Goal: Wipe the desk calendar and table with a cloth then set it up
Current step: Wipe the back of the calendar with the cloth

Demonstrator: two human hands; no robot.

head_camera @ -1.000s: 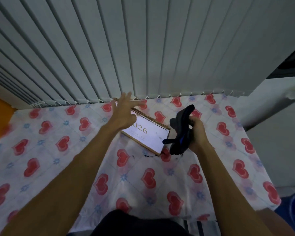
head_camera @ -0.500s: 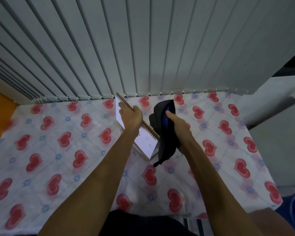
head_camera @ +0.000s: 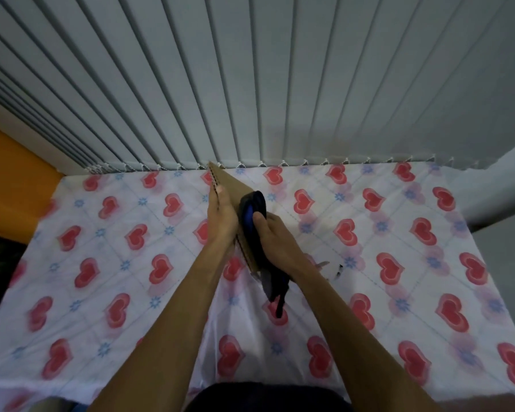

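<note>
Brown-backed desk calendar [head_camera: 231,185] on edge, left hand [head_camera: 220,221] fingers gripping it, right hand [head_camera: 277,242] fingers clutching dark cloth [head_camera: 252,209] against it

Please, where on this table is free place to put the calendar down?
The tablecloth is bare to the left of the left hand, up to the blinds, and also far right of the right hand. The middle is crowded: both hands, the calendar and the cloth. A small dark bit lies beside the right forearm.
</note>
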